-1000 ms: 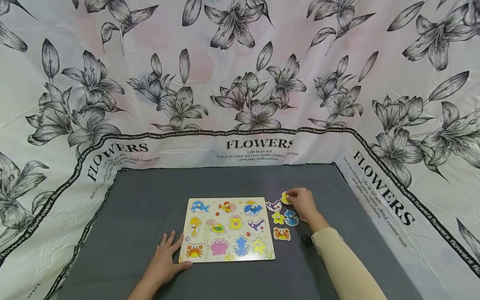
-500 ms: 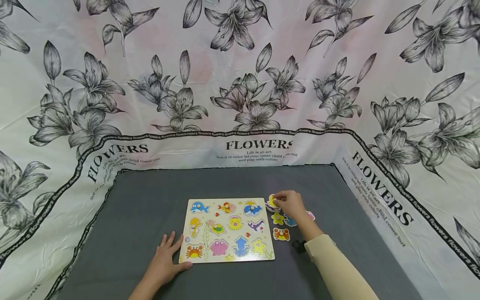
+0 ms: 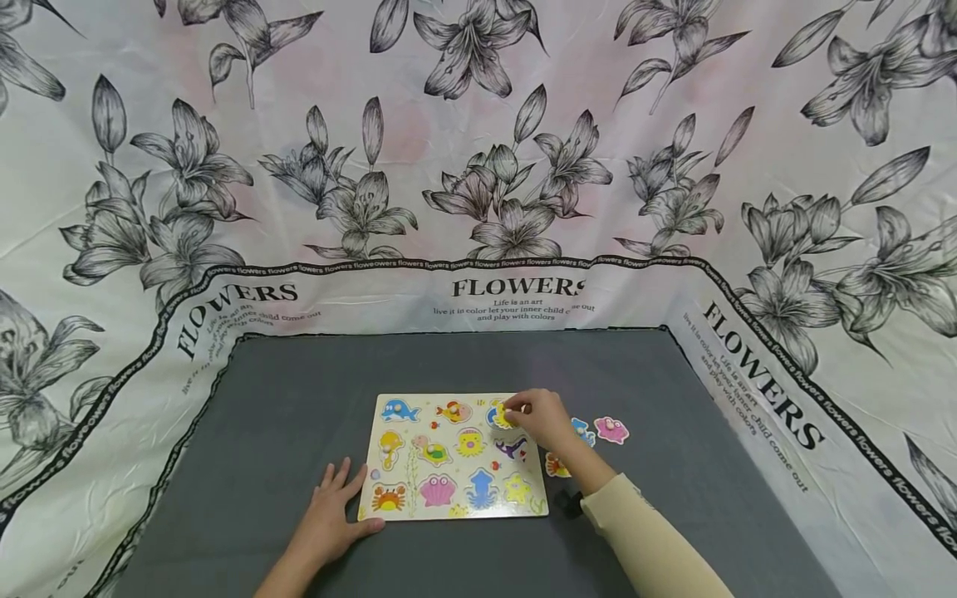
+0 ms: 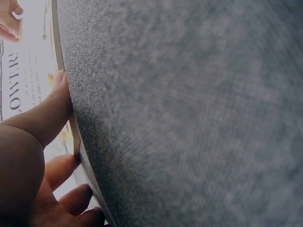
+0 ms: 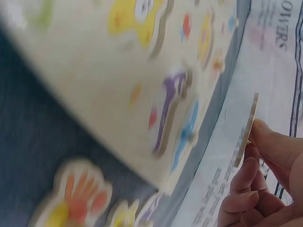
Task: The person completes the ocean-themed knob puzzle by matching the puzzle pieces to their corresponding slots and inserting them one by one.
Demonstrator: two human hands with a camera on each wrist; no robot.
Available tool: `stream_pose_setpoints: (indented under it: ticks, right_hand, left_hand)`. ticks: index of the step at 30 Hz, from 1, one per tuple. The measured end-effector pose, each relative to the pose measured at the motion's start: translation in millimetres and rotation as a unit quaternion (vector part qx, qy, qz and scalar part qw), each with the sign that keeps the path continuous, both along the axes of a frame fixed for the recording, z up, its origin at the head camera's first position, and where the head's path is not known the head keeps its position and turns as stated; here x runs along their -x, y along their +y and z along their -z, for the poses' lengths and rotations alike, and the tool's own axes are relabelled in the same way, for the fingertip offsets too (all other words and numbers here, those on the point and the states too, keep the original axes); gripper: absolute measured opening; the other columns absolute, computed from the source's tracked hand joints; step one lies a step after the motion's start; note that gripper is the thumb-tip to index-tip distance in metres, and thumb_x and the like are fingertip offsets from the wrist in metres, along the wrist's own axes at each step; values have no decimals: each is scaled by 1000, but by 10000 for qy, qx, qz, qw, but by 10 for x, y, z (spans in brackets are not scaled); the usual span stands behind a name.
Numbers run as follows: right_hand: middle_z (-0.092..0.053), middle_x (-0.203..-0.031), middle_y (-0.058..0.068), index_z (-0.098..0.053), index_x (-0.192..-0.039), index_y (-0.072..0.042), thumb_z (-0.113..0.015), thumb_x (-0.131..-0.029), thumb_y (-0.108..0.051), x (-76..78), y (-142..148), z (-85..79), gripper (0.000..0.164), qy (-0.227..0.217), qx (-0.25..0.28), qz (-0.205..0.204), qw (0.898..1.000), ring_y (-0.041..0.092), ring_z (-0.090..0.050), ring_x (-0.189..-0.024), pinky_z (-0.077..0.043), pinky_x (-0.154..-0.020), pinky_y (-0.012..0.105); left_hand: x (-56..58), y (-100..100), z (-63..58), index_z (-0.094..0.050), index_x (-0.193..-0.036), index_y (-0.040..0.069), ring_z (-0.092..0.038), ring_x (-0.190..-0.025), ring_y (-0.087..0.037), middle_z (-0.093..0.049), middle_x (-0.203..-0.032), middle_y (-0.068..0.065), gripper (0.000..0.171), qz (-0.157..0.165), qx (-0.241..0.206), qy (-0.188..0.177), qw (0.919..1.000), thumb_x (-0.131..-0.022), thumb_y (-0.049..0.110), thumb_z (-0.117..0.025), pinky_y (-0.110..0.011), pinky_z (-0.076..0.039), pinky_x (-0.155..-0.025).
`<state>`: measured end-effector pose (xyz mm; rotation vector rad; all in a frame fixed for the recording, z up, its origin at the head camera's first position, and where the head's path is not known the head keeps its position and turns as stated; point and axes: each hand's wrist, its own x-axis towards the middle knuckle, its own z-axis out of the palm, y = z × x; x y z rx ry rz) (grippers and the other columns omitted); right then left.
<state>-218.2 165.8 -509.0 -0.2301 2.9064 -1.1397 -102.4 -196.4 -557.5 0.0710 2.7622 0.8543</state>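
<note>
In the head view my left hand [image 3: 326, 513] rests at the lower left corner of a cream sea-animal puzzle board [image 3: 422, 425]. Its fingers are spread, with the thumb on the front edge and the other fingers by the left edge. My right hand [image 3: 549, 419] pinches a yellow puzzle piece [image 5: 247, 130] between thumb and fingers. This piece is clear of the board, overlapping the blue whale at the upper right in the head view. Edge-on in the right wrist view, it hides its printed face. A purple whale shape [image 5: 170, 111] lies below the hand on the board.
Loose pieces lie right of the board: a crab [image 3: 557, 465], a blue piece [image 3: 583, 432] and a pink piece [image 3: 611, 430]. A yellow star piece [image 5: 120, 217] shows in the right wrist view. Grey cloth [image 3: 314, 382] covers the table, with floral fabric [image 3: 516, 299] behind.
My right hand has carried the yellow piece left, from among the loose pieces to over the board's upper right. The left hand stays at the board's corner.
</note>
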Motion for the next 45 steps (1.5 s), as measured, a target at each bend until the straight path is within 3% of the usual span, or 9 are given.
stream_pose_setpoints:
  ticks: [14, 25, 32, 45]
  right_hand:
    - [-72, -84, -4, -81, -94, -13, -79, -89, -17, -26, -379, 135, 7, -197, -18, -787, 9967, 10, -57, -66, -49, -56, 25]
    - [-70, -82, -7, -81, -91, -16, -80, -87, -18, -18, -539, 306, 4, -413, -344, -988, 9937, 7, -55, -72, -47, -62, 24]
    - [-68, -75, -7, -81, -89, -14, -81, -85, -15, -15, -586, 327, 3, -425, -512, -1046, 9923, 8, -53, -65, -46, -58, 23]
    - [-67, -77, -9, -79, -87, -19, -82, -86, -19, 54, -616, 298, 3, -669, -871, -1155, 9872, 9, -55, -67, -47, -63, 27]
  left_hand:
    - [4, -27, 38, -43, -154, 7, -10, -151, -53, -24, -162, -29, 105, 12, -67, 184, 9998, -71, 54, -86, -73, -18, -115]
    - [-1, -43, 15, -43, -154, 8, -11, -151, -53, -24, -162, -28, 104, 1, 43, 87, 10000, -71, 53, -86, -72, -18, -116]
    - [-1, -21, -7, -42, -154, 9, -10, -152, -51, -23, -163, -27, 103, -10, 20, 20, 10000, -72, 54, -85, -71, -17, -117]
    - [3, 7, -26, -42, -155, 8, -11, -152, -52, -24, -163, -28, 104, -44, 143, -10, 9999, -72, 53, -86, -70, -16, -118]
